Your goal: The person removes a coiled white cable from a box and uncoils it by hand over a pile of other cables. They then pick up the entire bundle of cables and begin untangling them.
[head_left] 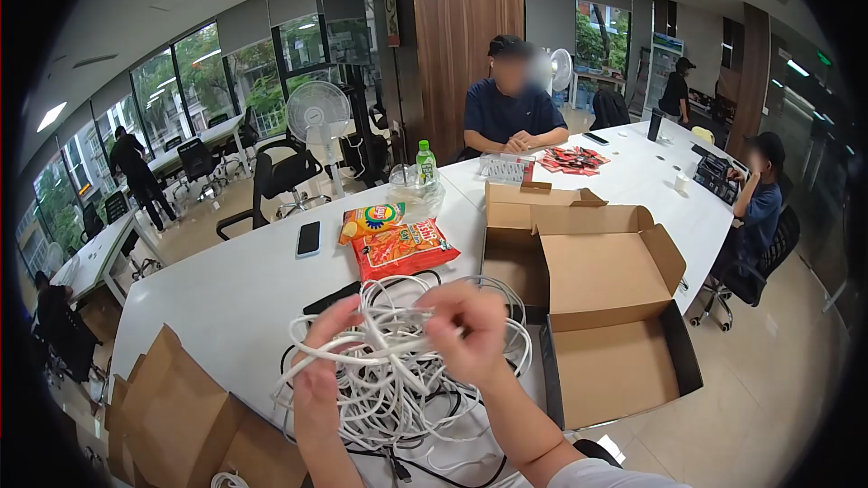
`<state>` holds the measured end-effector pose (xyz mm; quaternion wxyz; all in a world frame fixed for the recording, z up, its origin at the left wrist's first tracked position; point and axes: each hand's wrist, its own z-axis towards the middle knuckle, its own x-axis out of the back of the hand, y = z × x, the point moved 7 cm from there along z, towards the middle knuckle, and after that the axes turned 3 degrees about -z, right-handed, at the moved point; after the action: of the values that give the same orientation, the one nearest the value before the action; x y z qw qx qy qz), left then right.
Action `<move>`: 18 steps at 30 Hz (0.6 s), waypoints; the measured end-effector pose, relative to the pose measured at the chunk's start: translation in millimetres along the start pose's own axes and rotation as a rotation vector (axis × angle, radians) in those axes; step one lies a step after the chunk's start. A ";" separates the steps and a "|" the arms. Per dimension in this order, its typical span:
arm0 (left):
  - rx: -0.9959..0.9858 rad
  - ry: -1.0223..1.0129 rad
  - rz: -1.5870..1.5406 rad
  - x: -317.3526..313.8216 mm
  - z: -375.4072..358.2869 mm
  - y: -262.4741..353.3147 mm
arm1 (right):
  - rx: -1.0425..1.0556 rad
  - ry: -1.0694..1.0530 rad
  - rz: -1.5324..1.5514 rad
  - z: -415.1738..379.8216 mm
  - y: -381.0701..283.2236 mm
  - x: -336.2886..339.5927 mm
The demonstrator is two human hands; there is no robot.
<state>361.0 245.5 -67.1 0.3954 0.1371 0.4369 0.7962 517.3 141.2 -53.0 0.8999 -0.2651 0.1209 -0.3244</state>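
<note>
A tangled heap of white cables (pixel 384 411), with a few black ones mixed in, lies on the white table right in front of me. My left hand (pixel 316 375) is at the heap's left side, its fingers curled around loops of a white cable (pixel 362 343) raised above the pile. On the other side, my right hand (pixel 466 325) pinches a piece of white cable between thumb and fingers, slightly blurred. A black plug (pixel 399 467) hangs out at the near edge of the heap.
Open cardboard boxes (pixel 615 361) stand to the right, and another box (pixel 172 398) is at the near left. Beyond the cables lie snack bags (pixel 402 248), a phone (pixel 308 239) and a green bottle (pixel 425 163). A person (pixel 515 108) sits across the table; another sits at right.
</note>
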 end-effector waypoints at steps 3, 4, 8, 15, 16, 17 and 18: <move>0.025 0.173 0.072 10.7 0.7 -0.1 | -0.010 -0.312 -0.206 2.9 -8.1 -26.4; 0.010 0.172 0.041 12.8 1.3 1.3 | -0.055 -0.390 -0.229 2.2 -4.8 -33.6; -0.097 0.106 0.115 5.4 0.7 18.1 | -0.255 -0.549 -0.113 -3.5 12.7 -46.1; -0.342 0.030 -0.008 20.3 -6.2 20.5 | -0.647 -0.598 0.050 -9.7 31.3 -40.6; -0.364 0.058 -0.043 22.8 -7.6 21.0 | -0.620 -0.546 0.041 -8.7 37.1 -37.6; -0.366 0.084 -0.114 27.8 -9.5 21.2 | -0.608 -0.425 0.039 -6.0 44.2 -31.0; -0.369 0.109 -0.183 35.1 -11.8 22.1 | -0.595 -0.303 0.038 -3.9 52.4 -24.4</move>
<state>320.2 258.2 -60.6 0.4604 -0.0211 0.3150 0.8297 524.5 189.5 -84.2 0.7967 -0.5592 0.0800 -0.2149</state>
